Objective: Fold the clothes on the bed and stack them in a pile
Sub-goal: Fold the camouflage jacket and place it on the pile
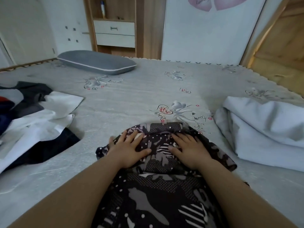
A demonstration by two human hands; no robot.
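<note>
Head view: two flat hands press a dark patterned shirt on the bed.

Left hand (pixel 127 149) and right hand (pixel 189 148) lie on the patterned shirt (pixel 158 181) at the lower middle of the frame, fingers spread out straight, pressing and not grabbing. The shirt is on the grey bedsheet (pixel 131 96), with its collar end toward the middle of the frame. The shirt could bunch up or fold crooked if the hands slide unevenly, because the cloth is soft and loose. Its left edge is already a bit rumpled, so a sloppy fold may start there. A messy heap of clothes (pixel 32 112) waits at the left, just beside the shirt, and could get mixed in. A folded white blanket (pixel 263 125) sits at the right.
</note>
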